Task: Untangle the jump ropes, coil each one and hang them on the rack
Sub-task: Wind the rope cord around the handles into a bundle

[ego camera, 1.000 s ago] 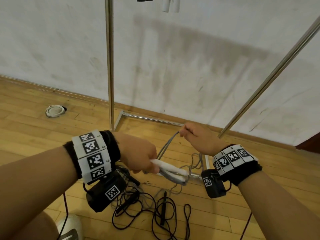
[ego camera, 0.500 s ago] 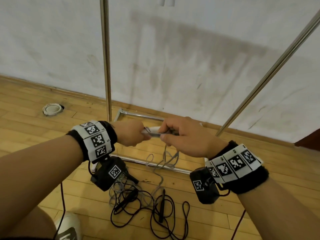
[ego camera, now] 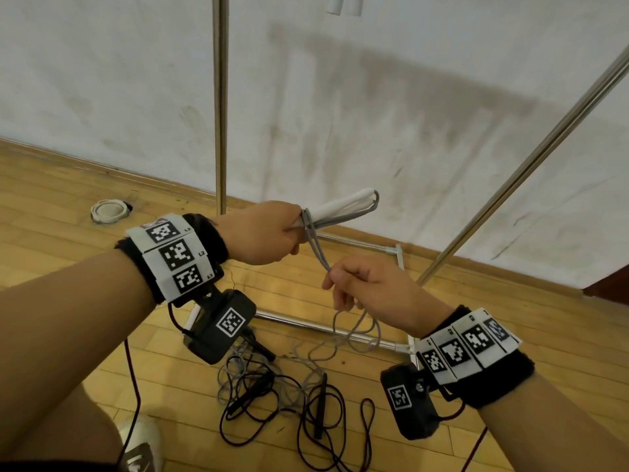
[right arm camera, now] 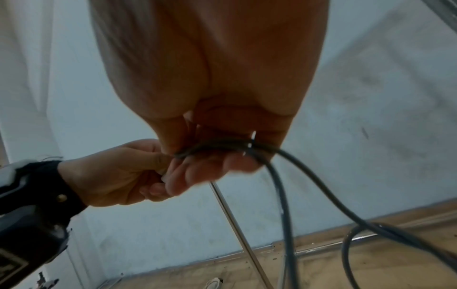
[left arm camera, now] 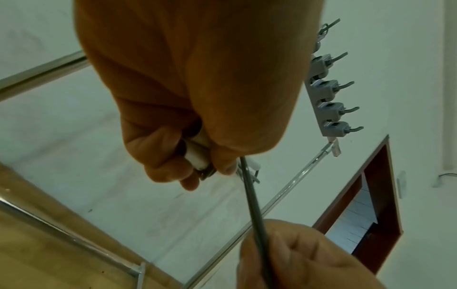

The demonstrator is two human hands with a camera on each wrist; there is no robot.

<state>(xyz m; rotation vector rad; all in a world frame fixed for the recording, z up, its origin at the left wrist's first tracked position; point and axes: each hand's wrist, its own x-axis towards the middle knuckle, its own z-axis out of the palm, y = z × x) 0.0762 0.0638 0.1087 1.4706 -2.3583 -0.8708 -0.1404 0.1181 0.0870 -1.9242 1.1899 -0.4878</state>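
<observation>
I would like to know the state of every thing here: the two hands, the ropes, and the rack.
left hand: grips the white handles
white handles: held together, raised
grey rope: taut between the hands, rest trailing to the floor
right hand: pinches the grey rope
black rope: loose on the floor, uncoiled
rack: standing; hooks seen here are bare

Wooden floor [ego camera: 51, 206] — round white fitting [ego camera: 109, 210] near wall.
</observation>
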